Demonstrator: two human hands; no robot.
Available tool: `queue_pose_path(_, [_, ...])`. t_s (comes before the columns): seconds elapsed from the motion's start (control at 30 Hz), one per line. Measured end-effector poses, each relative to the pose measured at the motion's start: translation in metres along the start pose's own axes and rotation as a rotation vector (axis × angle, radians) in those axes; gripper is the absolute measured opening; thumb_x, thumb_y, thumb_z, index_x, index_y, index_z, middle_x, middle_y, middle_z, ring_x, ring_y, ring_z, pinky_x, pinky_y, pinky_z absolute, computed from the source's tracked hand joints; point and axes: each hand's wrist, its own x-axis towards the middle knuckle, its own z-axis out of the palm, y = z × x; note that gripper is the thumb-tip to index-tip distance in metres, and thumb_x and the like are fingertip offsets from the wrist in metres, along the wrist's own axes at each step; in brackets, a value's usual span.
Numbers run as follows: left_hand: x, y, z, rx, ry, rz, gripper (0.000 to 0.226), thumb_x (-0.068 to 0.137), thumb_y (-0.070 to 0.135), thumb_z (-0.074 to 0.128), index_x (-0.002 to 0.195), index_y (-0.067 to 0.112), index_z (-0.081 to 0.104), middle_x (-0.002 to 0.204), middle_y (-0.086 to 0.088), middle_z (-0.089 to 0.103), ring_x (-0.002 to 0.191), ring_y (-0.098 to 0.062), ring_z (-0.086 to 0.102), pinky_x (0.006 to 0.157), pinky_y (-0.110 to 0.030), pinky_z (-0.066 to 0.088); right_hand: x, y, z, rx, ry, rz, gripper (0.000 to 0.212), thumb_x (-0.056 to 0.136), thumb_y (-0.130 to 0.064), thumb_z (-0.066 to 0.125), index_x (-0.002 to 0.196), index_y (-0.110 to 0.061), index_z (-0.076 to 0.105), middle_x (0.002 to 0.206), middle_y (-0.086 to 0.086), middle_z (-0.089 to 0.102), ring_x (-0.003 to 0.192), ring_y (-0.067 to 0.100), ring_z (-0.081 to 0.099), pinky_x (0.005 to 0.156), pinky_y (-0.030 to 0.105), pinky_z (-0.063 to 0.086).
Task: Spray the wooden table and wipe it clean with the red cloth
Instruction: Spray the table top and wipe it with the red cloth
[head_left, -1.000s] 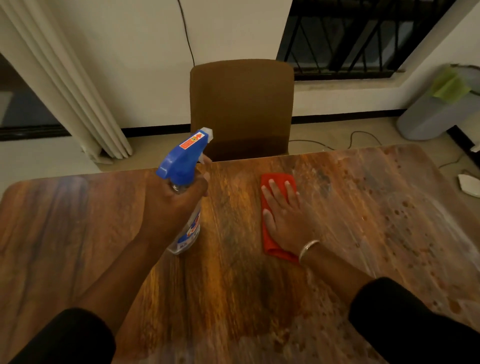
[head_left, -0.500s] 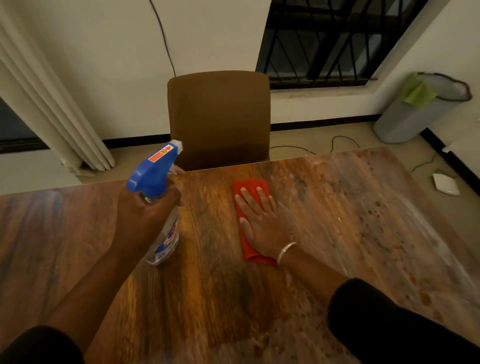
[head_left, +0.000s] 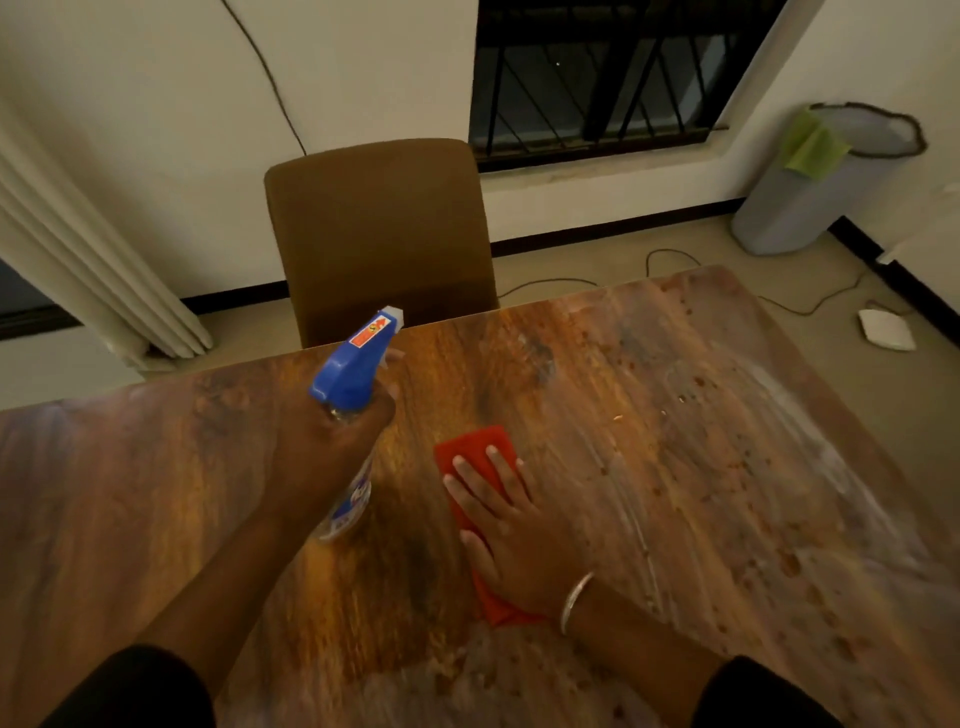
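A brown, streaky-grained wooden table (head_left: 675, 467) with rounded corners fills the lower view. A folded red cloth (head_left: 470, 449) lies flat on it near centre. Toward three o'clock, pale smears and dark specks, possibly spray droplets, mark the surface.

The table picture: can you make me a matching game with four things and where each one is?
Things:
1. spray bottle
2. red cloth
3. brown chair
4. grey bin

Places:
A. on the floor by the wall, far right
B. flat on the wooden table, under the right hand
C. held up in the left hand
D. tucked in at the table's far edge

Pairs: 1-C, 2-B, 3-D, 4-A
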Motion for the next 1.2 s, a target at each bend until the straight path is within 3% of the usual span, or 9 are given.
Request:
queue_pose_path(0.07, [0.001, 0.004, 0.012, 0.026, -0.038, 0.045, 0.026, 0.090, 0.039, 0.063, 0.102, 0.016, 0.059, 0.083, -0.013, 0.068, 0.078, -0.025, 0.069, 0.077, -0.042, 0.057, -0.013, 0.024, -0.009, -0.038, -0.002, 0.057, 0.063, 0.110, -0.047, 0.036, 0.169, -0.032, 0.020, 0.178, -0.010, 0.006, 0.166, 0.027, -0.004, 0.132, 0.058, 0.010])
queue_pose_path(0.13, [0.000, 0.009, 0.027, 0.038, -0.030, 0.111, 0.008, 0.091, 0.027, 0.064, 0.097, 0.025, 0.059, 0.078, -0.005, 0.067, 0.072, -0.009, 0.068, 0.068, -0.025, 0.054, -0.005, 0.038, -0.019, -0.020, -0.017, 0.151, 0.062, 0.110, -0.047, 0.032, 0.169, -0.033, 0.018, 0.178, -0.009, 0.005, 0.165, 0.027, -0.008, 0.131, 0.059, 0.010])
queue_pose_path(0.2, [-0.003, 0.019, 0.045, 0.049, -0.033, 0.147, 0.014, 0.091, 0.023, 0.063, 0.089, 0.035, 0.055, 0.074, -0.001, 0.065, 0.064, -0.004, 0.065, 0.060, -0.016, 0.049, 0.007, 0.034, -0.022, 0.044, -0.042, 0.223, 0.062, 0.111, -0.046, 0.029, 0.170, -0.031, 0.016, 0.178, -0.006, 0.005, 0.164, 0.029, -0.012, 0.131, 0.061, 0.007])
queue_pose_path(0.4, [0.002, 0.051, 0.091, 0.126, -0.250, 0.206, 0.006, 0.088, 0.031, 0.064, 0.085, 0.033, 0.059, 0.073, -0.005, 0.066, 0.066, -0.016, 0.066, 0.063, -0.023, 0.047, -0.039, 0.049, -0.019, -0.092, 0.025, 0.046, 0.067, 0.096, -0.034, 0.049, 0.162, -0.026, 0.042, 0.172, -0.001, 0.033, 0.160, 0.033, 0.025, 0.130, 0.057, 0.024])
queue_pose_path(0.5, [0.006, 0.062, 0.115, 0.197, -0.376, 0.234, 0.007, 0.087, 0.034, 0.066, 0.085, 0.036, 0.059, 0.067, -0.001, 0.064, 0.065, -0.012, 0.065, 0.060, -0.023, 0.050, -0.076, 0.080, -0.022, -0.119, 0.066, 0.157, 0.067, 0.094, -0.033, 0.050, 0.160, -0.027, 0.045, 0.170, -0.001, 0.037, 0.158, 0.033, 0.032, 0.122, 0.053, 0.023])
queue_pose_path(0.67, [0.003, 0.079, 0.159, 0.280, -0.365, 0.323, 0.020, 0.083, 0.031, 0.069, 0.073, 0.033, 0.052, 0.053, 0.012, 0.059, 0.057, 0.013, 0.058, 0.048, -0.010, 0.045, -0.092, 0.108, -0.034, -0.014, 0.115, 0.432, 0.062, 0.101, -0.034, 0.044, 0.162, -0.024, 0.043, 0.171, 0.002, 0.035, 0.161, 0.033, 0.025, 0.124, 0.055, 0.021])
queue_pose_path(0.8, [0.010, 0.097, 0.182, 0.255, -0.397, 0.343, 0.020, 0.087, 0.030, 0.068, 0.073, 0.025, 0.055, 0.050, 0.008, 0.054, 0.047, -0.001, 0.055, 0.049, -0.006, 0.045, -0.087, 0.100, -0.034, 0.002, 0.129, 0.474, 0.069, 0.096, -0.034, 0.053, 0.163, -0.025, 0.041, 0.173, 0.003, 0.031, 0.161, 0.036, 0.025, 0.124, 0.058, 0.020])
queue_pose_path(1.03, [0.023, 0.119, 0.215, 0.350, -0.371, 0.410, 0.021, 0.089, 0.029, 0.068, 0.073, 0.024, 0.054, 0.056, 0.003, 0.052, 0.049, -0.005, 0.052, 0.052, -0.016, 0.042, -0.087, 0.100, -0.038, -0.047, 0.108, 0.495, 0.073, 0.089, -0.037, 0.059, 0.160, -0.027, 0.046, 0.171, 0.002, 0.035, 0.158, 0.037, 0.032, 0.120, 0.058, 0.020])
queue_pose_path(1.2, [0.035, 0.121, 0.216, 0.410, -0.416, 0.325, 0.022, 0.089, 0.033, 0.065, 0.075, 0.021, 0.054, 0.056, 0.003, 0.051, 0.044, 0.000, 0.052, 0.044, -0.009, 0.043, -0.087, 0.104, -0.030, -0.024, 0.117, 0.512, 0.071, 0.093, -0.040, 0.051, 0.163, -0.030, 0.039, 0.174, 0.000, 0.028, 0.161, 0.036, 0.025, 0.121, 0.062, 0.018])
